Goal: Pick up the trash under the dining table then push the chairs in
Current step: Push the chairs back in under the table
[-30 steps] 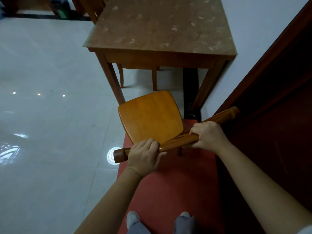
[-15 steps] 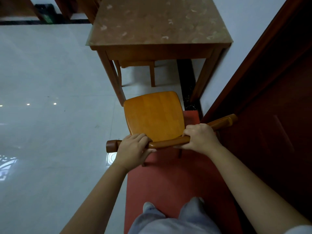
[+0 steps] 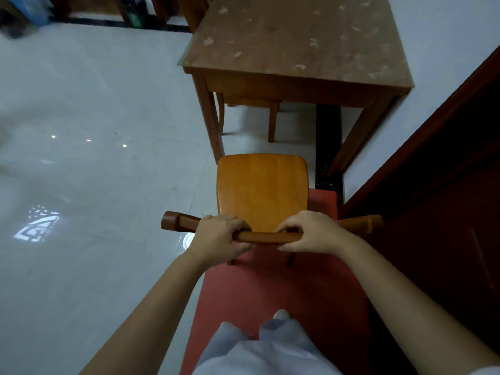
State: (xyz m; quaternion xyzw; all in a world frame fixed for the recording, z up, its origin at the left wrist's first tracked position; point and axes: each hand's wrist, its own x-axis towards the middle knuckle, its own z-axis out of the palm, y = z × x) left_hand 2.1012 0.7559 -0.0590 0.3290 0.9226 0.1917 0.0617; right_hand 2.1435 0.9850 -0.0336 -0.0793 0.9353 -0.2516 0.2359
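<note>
The white floor (image 3: 94, 185) is the biggest thing here, shiny and wide on the left. At the far right stands the brown bench (image 3: 297, 36), right up against the wall. A red mat (image 3: 284, 293) lies near, under the person's feet. A dark red door (image 3: 433, 212) fills the right side.

The chair (image 3: 262, 190) stands with its back legs on the mat, just in front of the bench. Its seat points at the gap between the two near bench legs, but it is not under the bench yet. Another chair (image 3: 254, 102) is already tucked in at the far side.

The left hand (image 3: 219, 239) and the right hand (image 3: 311, 232) both hold the top rail (image 3: 267, 236) of the chair back, with fingers curled over it and thumbs below. They are close together, near the middle of the rail.

A second ago the chair was turned crooked, with its rail slanting. Now it is straight and lined up with the bench. I think that means the chair is ready for a push forward. I see no trash on the floor that shows under the bench, so the picking up looks done. The right bench leg is close, so the push should go straight.
</note>
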